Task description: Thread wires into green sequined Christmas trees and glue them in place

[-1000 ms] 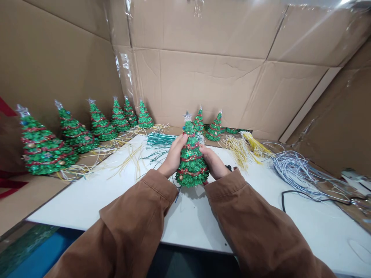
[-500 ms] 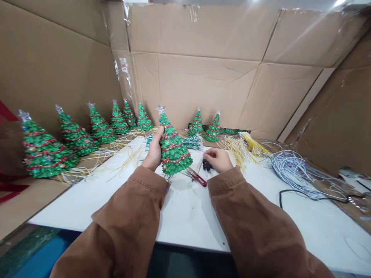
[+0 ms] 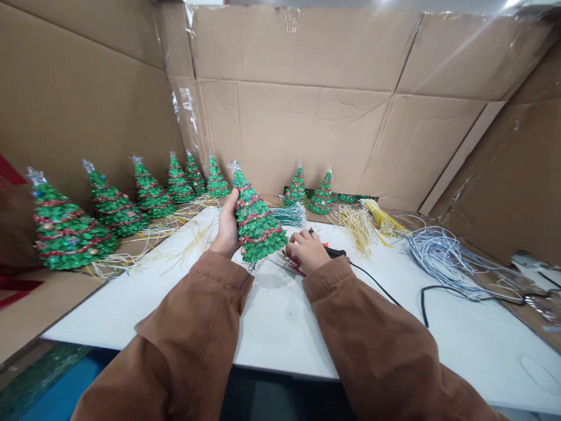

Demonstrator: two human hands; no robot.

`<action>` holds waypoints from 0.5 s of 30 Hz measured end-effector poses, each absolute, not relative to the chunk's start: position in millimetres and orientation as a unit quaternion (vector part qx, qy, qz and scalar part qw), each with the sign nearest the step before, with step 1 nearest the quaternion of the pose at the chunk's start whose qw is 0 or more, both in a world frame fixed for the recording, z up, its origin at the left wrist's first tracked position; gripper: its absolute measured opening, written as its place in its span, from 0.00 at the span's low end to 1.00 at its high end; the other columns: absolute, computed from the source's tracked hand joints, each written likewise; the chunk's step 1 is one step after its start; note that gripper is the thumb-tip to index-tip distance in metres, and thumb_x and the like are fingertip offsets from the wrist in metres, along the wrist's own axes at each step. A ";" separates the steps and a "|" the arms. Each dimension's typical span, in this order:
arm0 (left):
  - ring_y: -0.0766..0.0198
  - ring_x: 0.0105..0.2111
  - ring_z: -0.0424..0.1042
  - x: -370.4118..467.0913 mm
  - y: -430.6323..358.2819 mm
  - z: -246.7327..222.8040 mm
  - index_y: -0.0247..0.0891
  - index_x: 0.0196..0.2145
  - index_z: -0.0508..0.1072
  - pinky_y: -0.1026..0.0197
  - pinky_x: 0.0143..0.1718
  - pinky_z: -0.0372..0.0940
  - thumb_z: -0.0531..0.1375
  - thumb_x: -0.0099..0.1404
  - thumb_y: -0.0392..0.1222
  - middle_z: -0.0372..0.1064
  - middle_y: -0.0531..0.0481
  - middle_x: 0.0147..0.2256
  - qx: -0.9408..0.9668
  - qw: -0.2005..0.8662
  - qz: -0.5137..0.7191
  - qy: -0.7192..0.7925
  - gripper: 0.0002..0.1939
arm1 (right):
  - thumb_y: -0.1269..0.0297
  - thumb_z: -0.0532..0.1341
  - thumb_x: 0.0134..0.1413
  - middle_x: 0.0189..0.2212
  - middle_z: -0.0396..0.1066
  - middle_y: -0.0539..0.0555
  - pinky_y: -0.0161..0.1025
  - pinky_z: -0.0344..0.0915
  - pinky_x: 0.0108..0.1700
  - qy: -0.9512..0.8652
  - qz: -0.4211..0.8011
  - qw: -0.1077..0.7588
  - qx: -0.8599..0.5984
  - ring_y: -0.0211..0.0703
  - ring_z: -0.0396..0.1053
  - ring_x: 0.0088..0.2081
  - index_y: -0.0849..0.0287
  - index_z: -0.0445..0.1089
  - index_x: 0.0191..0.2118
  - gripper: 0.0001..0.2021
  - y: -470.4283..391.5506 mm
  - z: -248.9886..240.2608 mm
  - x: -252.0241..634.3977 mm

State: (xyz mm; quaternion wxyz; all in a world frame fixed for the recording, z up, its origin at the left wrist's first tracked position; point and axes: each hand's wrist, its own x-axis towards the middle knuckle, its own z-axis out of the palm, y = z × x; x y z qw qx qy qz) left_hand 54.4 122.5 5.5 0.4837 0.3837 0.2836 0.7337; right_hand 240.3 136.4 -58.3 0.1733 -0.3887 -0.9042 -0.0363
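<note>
A small green Christmas tree figurine (image 3: 259, 225) with red garlands and a clear star on top leans in my left hand (image 3: 227, 228), whose thumb and fingers are closed round its left side. Thin dark wires hang from its base. My right hand (image 3: 307, 251) is low over the white board, its fingers curled round a pair of red-handled thread snips (image 3: 294, 266), mostly covered by the hand. Just behind and right of that hand lies a black-handled tool (image 3: 335, 252) with a cord, partly hidden by the hand and sleeve.
Several more tree figurines (image 3: 153, 190) line the left and back. Bundles of yellow-white wires (image 3: 357, 225) and green wires (image 3: 291, 214) lie behind the hands. A pale blue wire coil (image 3: 438, 251) is on the right. Cardboard walls (image 3: 298, 128) enclose the white board (image 3: 280, 333).
My right hand has moved left and closer, from the black tool onto the red snips, uncovering more of the tool and its cord. The held tree has shifted slightly left.
</note>
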 end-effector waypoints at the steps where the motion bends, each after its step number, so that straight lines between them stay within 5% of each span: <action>1: 0.50 0.40 0.75 53.9 122.9 5.3 0.39 0.37 0.74 0.50 0.39 0.72 0.56 0.57 0.57 0.76 0.47 0.33 0.385 0.483 0.735 0.281 0.20 | 0.71 0.53 0.59 0.43 0.69 0.60 0.47 0.50 0.43 -0.900 -0.040 0.186 -0.392 0.51 0.57 0.45 0.57 0.72 0.36 0.10 136.1 -57.8 238.7; 15: 0.49 0.41 0.74 52.2 121.9 5.3 0.38 0.39 0.73 0.48 0.39 0.71 0.56 0.57 0.57 0.75 0.46 0.34 0.381 0.494 0.733 0.270 0.21 | 0.68 0.54 0.56 0.34 0.71 0.55 0.39 0.61 0.38 -0.832 0.065 0.396 -0.383 0.44 0.67 0.35 0.57 0.64 0.38 0.05 146.5 -66.7 239.5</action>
